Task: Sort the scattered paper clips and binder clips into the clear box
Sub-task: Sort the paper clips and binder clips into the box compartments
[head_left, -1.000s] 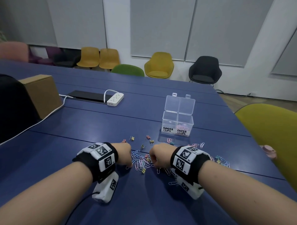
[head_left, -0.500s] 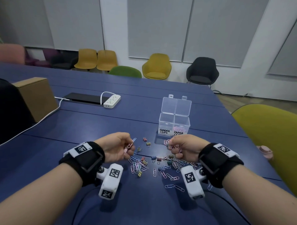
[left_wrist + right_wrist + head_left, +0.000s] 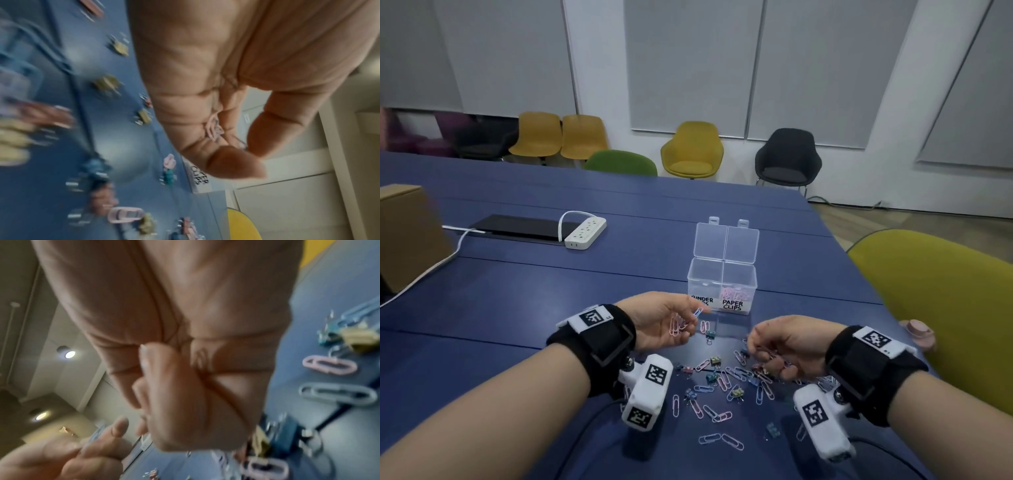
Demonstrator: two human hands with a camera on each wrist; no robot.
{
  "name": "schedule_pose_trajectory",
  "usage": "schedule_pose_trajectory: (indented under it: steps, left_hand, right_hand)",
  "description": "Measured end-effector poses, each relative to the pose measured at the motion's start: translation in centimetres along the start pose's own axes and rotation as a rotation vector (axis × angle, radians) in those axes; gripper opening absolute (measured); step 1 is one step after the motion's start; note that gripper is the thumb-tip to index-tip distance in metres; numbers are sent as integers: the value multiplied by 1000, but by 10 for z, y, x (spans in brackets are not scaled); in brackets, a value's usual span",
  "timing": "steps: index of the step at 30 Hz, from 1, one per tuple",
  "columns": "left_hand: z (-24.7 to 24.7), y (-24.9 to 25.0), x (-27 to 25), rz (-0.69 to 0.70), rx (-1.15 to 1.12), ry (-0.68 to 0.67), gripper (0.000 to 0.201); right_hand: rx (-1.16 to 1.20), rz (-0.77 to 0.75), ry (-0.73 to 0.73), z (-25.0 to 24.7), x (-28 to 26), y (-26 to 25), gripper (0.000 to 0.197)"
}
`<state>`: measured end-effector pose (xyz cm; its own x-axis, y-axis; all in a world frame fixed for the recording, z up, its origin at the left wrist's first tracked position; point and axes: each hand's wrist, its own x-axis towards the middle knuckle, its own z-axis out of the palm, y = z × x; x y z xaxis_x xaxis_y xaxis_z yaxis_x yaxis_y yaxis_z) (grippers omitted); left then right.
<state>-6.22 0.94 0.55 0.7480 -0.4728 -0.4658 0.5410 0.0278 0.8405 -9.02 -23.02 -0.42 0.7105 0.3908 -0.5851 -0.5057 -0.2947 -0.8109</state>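
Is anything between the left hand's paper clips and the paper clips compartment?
Nothing visible. The left hand holds paper clips just in front of the clear box; both lids stand open, and the right-side compartment labelled paper clips is unobstructed.

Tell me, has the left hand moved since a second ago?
Yes. The left hand has lifted off the clip pile and gone toward the clear box, now holding paper clips beside its binder clips label.

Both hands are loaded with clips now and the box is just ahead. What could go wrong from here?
1. The left hand holds its paper clips loosely; some may fall short of the clear box.
2. It is nearer the BINDER CLIPS side, so they may drop in wrong.
3. What the right hand holds is unclear, possibly mixed.
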Motion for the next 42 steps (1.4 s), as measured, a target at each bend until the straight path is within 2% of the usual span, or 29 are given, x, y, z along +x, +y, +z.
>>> schedule_pose_trajectory:
  steps: [3,5,6,8,13,15,18,23,28,32,34,36,39,42]
  left_hand:
    - [19,23,20,-70,22,-43,22]
    - [33,39,36,-75,9,-30,14]
    - [40,46,44,-59,-11,-7,20]
    - [53,59,59,9,-81,48,35]
    - [63,75,94,210,-194,211,64]
    - [60,75,103,227,-150,231,75]
    - [52,73,109,239,-100,210,82]
    - [38,66,95,316,-60,243,75]
    - [23,52,60,419,229,343,52]
    - [3,40,26,472,491,285,24]
    - [-12,34,10,432,637,274,15]
    - [-27,28,-5,337,822,242,10]
    - [-45,20,-25,142,1161,211,8]
    - [-51,11,-36,38,1430,245,10]
  right_hand:
    - [-202,73,77,-14,-2,-11,35]
    - [-292,63,171,-22,-2,-23,42]
    - [-317,33,232,-25,0,-30,45]
    - [-258,-87,364,-30,7,-44,46]
    - [90,-496,618,-39,33,-81,43]
    - [167,-597,659,-40,45,-91,43]
    - [149,-671,710,-39,64,-99,42]
    - [75,-655,697,-35,90,-99,41]
    - [-44,-591,644,-33,96,-92,44]
    - [-181,-645,799,-26,81,-85,36]
    - [-318,-694,888,-17,70,-80,28]
    - [-494,-729,903,-2,58,-74,24]
    - [-828,-660,741,24,48,-66,18]
    - [-1194,-351,542,45,58,-60,18]
